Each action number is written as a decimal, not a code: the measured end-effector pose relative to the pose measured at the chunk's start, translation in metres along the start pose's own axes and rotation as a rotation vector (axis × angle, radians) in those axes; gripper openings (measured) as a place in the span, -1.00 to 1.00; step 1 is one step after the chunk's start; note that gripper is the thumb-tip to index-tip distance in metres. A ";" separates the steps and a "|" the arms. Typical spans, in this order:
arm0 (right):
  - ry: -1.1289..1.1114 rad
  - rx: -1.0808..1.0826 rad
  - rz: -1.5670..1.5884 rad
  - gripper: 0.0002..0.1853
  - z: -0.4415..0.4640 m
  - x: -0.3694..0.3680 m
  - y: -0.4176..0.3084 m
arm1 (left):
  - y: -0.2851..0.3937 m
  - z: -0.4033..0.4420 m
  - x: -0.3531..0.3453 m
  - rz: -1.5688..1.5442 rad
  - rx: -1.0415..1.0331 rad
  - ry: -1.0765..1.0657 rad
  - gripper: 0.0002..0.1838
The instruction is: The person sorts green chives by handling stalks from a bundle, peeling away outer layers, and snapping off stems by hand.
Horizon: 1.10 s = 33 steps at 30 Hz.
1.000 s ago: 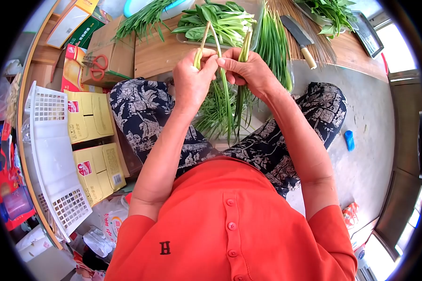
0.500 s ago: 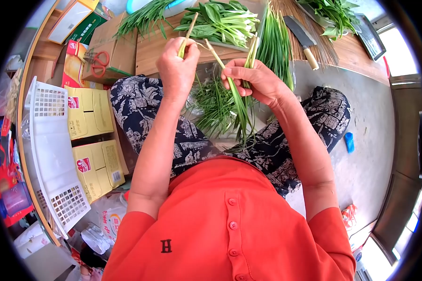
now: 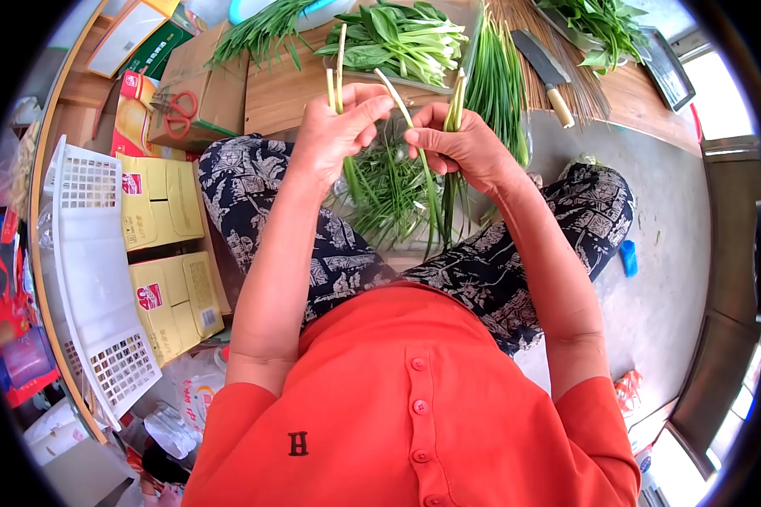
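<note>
Holding stalks (image 3: 457, 100), middles hidden in right hand (image 3: 467, 150), leaf ends indistinct

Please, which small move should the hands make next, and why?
Probably the left hand should pinch the pale single stalk between the hands: this stalk leans apart from the bundle held in the right hand, with its top close to the left fingertips.

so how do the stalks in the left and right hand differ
The left stalks, in the left hand, show two upper ends; the right stalks, in the right hand, show more. The left stalks stand nearly upright and slightly apart; the right stalks are mostly bunched, with one slanting stalk split off. Both have pale tops and green leaves hanging below.
</note>
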State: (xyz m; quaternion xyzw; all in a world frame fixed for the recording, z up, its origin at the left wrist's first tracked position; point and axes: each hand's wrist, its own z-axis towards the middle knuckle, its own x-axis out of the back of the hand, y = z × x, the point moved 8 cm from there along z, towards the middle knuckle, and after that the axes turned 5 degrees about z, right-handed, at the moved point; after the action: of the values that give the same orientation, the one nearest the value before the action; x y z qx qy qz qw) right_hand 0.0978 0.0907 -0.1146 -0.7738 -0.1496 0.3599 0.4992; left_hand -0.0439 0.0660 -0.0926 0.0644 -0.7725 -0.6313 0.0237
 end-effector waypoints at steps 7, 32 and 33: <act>0.060 0.109 -0.164 -0.85 0.002 0.000 -0.005 | 0.005 0.001 -0.005 0.083 -0.071 0.025 -0.86; 0.092 0.146 -0.457 -0.72 0.013 -0.001 0.010 | 0.004 -0.002 -0.002 0.096 -0.033 0.035 -0.87; 0.055 0.172 -0.505 -0.75 0.011 -0.009 0.006 | 0.005 -0.004 -0.007 0.101 -0.027 0.020 -0.85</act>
State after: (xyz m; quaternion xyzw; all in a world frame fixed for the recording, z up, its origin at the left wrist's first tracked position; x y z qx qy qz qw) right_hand 0.0828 0.0902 -0.1191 -0.6761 -0.2931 0.2145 0.6411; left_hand -0.0370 0.0641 -0.0863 0.0312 -0.7659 -0.6391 0.0640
